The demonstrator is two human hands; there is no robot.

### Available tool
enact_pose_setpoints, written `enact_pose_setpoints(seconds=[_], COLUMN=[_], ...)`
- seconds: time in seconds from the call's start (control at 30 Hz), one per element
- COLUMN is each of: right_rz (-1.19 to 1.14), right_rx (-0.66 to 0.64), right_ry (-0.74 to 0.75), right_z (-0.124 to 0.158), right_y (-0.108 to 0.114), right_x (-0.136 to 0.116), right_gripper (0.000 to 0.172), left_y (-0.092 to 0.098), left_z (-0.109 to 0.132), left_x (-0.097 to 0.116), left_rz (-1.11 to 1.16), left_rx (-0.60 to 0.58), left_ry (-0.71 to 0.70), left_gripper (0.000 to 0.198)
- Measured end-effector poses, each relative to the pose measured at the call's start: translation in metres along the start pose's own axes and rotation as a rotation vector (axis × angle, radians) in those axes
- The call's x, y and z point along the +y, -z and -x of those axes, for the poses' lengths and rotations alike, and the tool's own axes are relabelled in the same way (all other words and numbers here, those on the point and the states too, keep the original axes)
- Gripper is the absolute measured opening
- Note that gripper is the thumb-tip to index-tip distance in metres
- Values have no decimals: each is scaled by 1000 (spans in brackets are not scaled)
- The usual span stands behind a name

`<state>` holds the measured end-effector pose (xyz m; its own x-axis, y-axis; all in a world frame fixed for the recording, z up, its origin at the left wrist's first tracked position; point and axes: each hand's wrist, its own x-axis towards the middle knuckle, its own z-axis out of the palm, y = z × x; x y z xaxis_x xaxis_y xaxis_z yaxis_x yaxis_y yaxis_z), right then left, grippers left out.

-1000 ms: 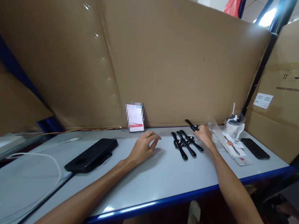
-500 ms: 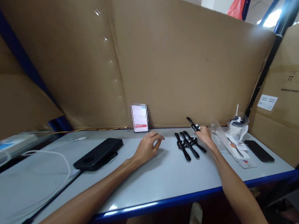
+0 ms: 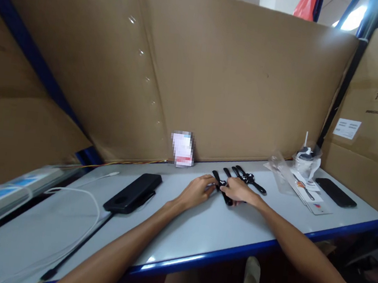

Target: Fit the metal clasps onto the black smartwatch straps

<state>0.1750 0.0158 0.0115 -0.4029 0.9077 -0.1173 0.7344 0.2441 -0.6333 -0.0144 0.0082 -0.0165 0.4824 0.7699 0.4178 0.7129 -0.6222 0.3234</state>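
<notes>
A row of black two-handled tools that look like spokeshaves point(image 3: 258, 186) lies on the grey table, with silvery parts at their middles. My right hand point(image 3: 237, 189) is closed on the leftmost spokeshave point(image 3: 217, 176) and covers part of its neighbours. From the left, my left hand point(image 3: 199, 189) reaches the same tool, its curled fingertips at the tool's middle. That spokeshave lies slanted, upper handle to the left, at or just above the tabletop. The fingers hide its centre.
A phone with a lit screen point(image 3: 183, 150) leans on the cardboard wall point(image 3: 237, 87). A black power bank point(image 3: 133, 192), white cable point(image 3: 98, 204) and power strip point(image 3: 7, 190) are left. Plastic packaging point(image 3: 283, 176), a lidded cup point(image 3: 305, 161) and a dark phone point(image 3: 336, 192) are right.
My right hand has brought the spokeshave from the back of the table leftward and down to the row's left end. My left hand has moved right to meet it. The view has shifted slightly.
</notes>
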Motion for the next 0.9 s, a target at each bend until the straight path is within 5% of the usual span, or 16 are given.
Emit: enact_pose_setpoints(seconds=[0.1,0.2,0.37,0.6,0.77,0.9], right_rz=[274,397,510,247,16,21], right_rx=[369,535,258,2,36,187], right_ry=[89,-9,-222,-280,-247,-251], right_z=[8,10,6,0,-12,-20], right_y=[27,56,81,86,90,93], right_x=[1,15,44,59,81,86], right_gripper=[27,24,13,18,11,18], left_y=[-2,-3,-2,-8,-18,-29], left_z=[0,0,2,-1,-14,-30], left_x=[1,0,-5,-2,10,22], left_rz=[12,13,23,-9,-64,-85], left_rx=[-16,-6,-32,-64,-60,-78], left_ry=[-8,-7,-28,-80,-58,-31], left_gripper=[27,21,16,20,18,17])
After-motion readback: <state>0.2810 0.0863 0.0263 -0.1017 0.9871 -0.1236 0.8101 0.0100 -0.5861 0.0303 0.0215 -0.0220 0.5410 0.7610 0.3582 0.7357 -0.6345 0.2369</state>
